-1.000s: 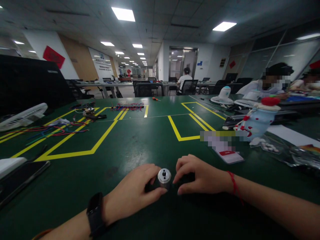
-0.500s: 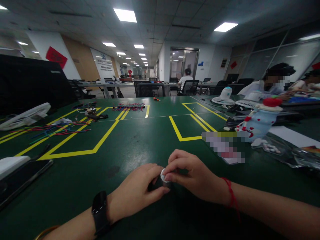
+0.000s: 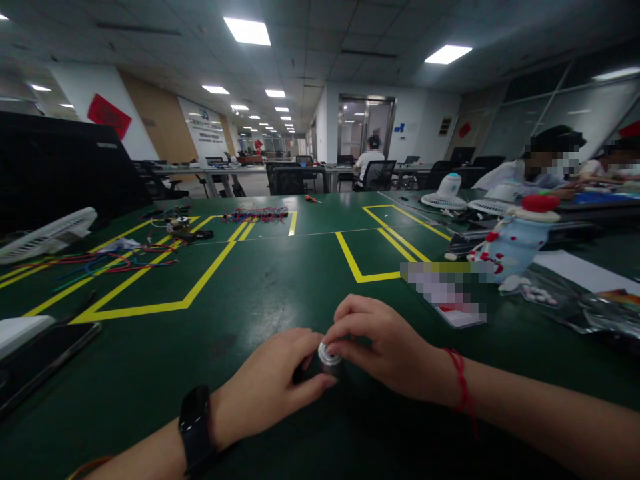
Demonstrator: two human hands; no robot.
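A small round metal piece [image 3: 329, 360] with a silvery top stands on the green table, between my two hands. My left hand [image 3: 280, 380], with a black watch on the wrist, is wrapped round its left side, thumb in front and fingers behind. From the right, my right hand [image 3: 375, 340], wearing a red string, pinches at the top rim of the metal piece with thumb and forefinger. Whether anything small is between those fingertips is hidden.
A phone [image 3: 45, 367] lies at the left edge. Wires [image 3: 120, 260] and a wire bundle [image 3: 257, 214] lie farther back. At right are a flat card [image 3: 460, 313], a blue cup with red top [image 3: 523, 243] and plastic bags [image 3: 590, 310]. A person [image 3: 525, 163] sits beyond.
My right fingertips have shifted slightly up and left at the rim, so more of the silvery top shows. The view has moved slightly. My left hand keeps its hold.
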